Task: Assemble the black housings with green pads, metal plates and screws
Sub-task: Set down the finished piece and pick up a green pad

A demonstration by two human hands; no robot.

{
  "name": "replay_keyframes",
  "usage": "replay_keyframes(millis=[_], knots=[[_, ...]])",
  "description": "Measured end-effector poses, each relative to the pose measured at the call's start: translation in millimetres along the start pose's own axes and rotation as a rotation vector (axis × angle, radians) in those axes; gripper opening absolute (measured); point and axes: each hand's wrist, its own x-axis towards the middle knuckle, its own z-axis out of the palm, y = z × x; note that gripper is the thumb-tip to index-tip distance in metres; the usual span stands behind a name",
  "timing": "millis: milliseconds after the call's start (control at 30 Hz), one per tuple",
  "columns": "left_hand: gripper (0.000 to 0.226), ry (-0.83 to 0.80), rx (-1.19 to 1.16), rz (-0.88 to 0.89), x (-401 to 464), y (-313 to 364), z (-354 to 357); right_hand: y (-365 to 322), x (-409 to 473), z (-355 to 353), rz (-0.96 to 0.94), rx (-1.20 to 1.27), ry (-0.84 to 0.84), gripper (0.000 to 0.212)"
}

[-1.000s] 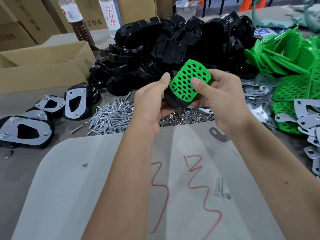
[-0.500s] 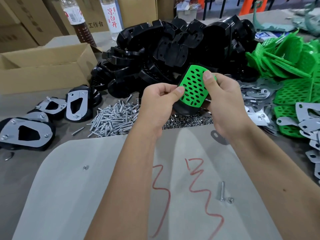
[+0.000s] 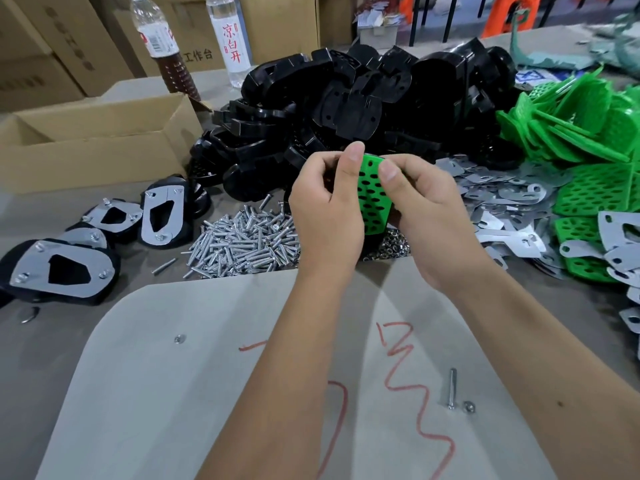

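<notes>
Stacked cardboard boxes (image 3: 62, 39) line the back behind the grey table (image 3: 41, 341), under even light.

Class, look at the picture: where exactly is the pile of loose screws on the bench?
In the head view the pile of loose screws lies left of centre, just left of the left hand, with finished housings further left.

Grey table (image 3: 52, 341) carries screws (image 3: 242, 242), housings (image 3: 346, 98), plates (image 3: 502, 199)

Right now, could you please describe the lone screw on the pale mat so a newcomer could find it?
Start at the pale mat with red scribbles. Near the right forearm lies a single long screw, with a small nut beside its head. Unlike the screw pile, it lies alone.
</notes>
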Motion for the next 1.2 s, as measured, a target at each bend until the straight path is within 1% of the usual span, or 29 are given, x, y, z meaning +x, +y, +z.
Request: replay_keyframes(millis=[100, 167, 267, 367, 433, 567, 667, 733, 800, 867, 967, 1033, 1133, 1200], knots=[[0.032, 0.048, -0.04, -0.038, 2, -1, 0, 1, 1, 0, 0.029, 0.02, 0.081, 0.033], [0.033, 0.05, -0.073, -0.074, 2, 0, 0, 1, 2, 0, 0.011, -0.02, 0.094, 0.029], [0.031, 0.026, -0.179, -0.188, 3, 2, -1, 0, 2, 3, -0.02, -0.084, 0.109, 0.027], [0.04, 0.009, -0.299, -0.286, 5, 2, -3, 2, 0, 4, -0.063, -0.148, 0.108, 0.031], [0.043, 0.013, -0.304, -0.307, 5, 2, -3, 2, 0, 5, -0.067, -0.179, 0.122, 0.034], [0.033, 0.026, -0.247, -0.281, -1, 1, 5, 2, 0, 7, -0.063, -0.238, 0.166, 0.034], [0.028, -0.037, -0.274, -0.297, -6, -2, 9, -1, 2, 4, -0.069, -0.202, 0.238, 0.029], [0.025, -0.069, -0.295, -0.314, -5, -3, 7, -2, 2, 2, -0.085, -0.207, 0.249, 0.028], [0.028, -0.091, -0.3, -0.315, -3, -3, 4, -2, 0, 2, -0.114, -0.238, 0.256, 0.026], [0.038, -0.09, -0.285, -0.305, -4, -2, 5, -4, -1, 3, -0.133, -0.275, 0.271, 0.026], [0.05, -0.045, -0.099, -0.173, -3, -4, 6, -5, -2, 5, -0.122, -0.311, 0.278, 0.028], [0.053, -0.063, -0.015, -0.1, -2, -7, 4, -6, -2, 5, -0.11, -0.321, 0.284, 0.028], [0.051, -0.149, -0.038, -0.114, 0, -7, -1, -6, -2, 4, -0.097, -0.309, 0.292, 0.027], [0.045, -0.243, -0.047, -0.194, 4, -6, -7, -5, 0, 2, -0.086, -0.306, 0.322, 0.028]])
